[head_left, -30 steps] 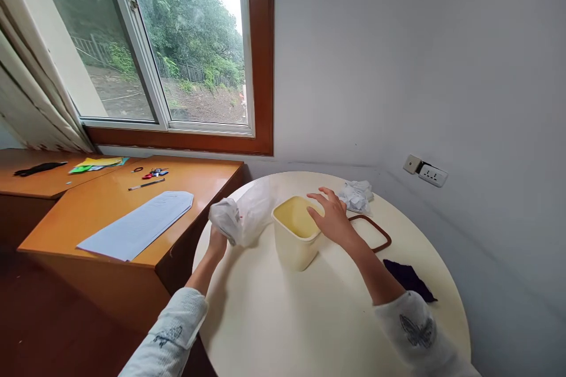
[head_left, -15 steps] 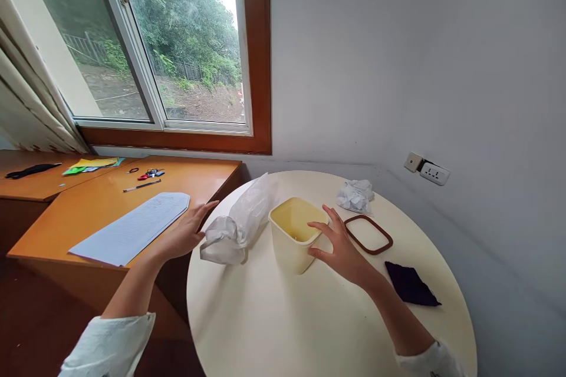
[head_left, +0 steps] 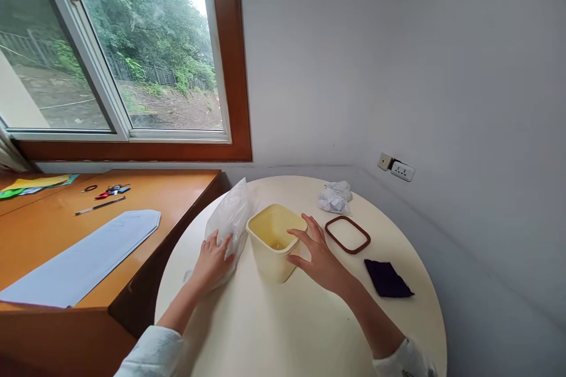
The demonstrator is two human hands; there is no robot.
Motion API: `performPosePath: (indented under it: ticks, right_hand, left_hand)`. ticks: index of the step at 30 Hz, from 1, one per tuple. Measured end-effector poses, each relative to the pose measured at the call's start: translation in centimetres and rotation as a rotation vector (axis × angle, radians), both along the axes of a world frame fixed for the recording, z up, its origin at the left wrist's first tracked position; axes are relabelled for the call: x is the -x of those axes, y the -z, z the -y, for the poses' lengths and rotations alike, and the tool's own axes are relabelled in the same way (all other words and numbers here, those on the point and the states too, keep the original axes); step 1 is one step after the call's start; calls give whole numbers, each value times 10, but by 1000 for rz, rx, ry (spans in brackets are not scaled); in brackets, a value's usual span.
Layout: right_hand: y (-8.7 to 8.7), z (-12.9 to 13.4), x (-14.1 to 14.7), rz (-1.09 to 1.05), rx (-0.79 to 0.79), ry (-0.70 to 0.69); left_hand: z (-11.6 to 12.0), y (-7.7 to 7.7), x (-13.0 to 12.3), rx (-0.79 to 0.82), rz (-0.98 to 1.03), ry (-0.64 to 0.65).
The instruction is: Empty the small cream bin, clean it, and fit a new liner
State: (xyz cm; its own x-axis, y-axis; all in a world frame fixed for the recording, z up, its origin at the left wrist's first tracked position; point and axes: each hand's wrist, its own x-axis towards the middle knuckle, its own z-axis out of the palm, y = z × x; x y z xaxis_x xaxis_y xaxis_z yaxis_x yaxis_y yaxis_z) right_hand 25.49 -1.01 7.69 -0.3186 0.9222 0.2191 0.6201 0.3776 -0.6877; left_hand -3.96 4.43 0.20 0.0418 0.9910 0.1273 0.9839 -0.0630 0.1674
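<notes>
A pale yellow plastic bin stands upright on the round table, its open top facing up. At its right rim is my right hand, thumb and fingers spread apart; whether they touch the rim I cannot tell. Left of the bin lies a crumpled clear plastic bag. Over the bag's near part rests my left hand, fingers spread and not closed round it. Part of the bag is hidden under this hand. A brown rounded-square ring lies flat to the right of the bin.
The round cream table also bears a bag of crumpled white paper and a dark folded cloth. On the wooden desk at left are paper sheets, a pen and scissors. A wall socket is at right.
My left hand has moved right, from beside the table's edge onto the plastic bag. My right hand stays by the bin's rim. The whole view has turned a little to the right.
</notes>
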Motion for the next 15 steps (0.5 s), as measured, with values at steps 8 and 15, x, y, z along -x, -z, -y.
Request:
performPosePath:
  ticks: [8,15]
  right_hand:
    - [14,-5,-11,-181,-16,55]
    - [65,-28,-11,-559,227,8]
  left_hand:
    - [41,-28,-44,-211,398,130]
    - [68,3,-89,-68,692,158]
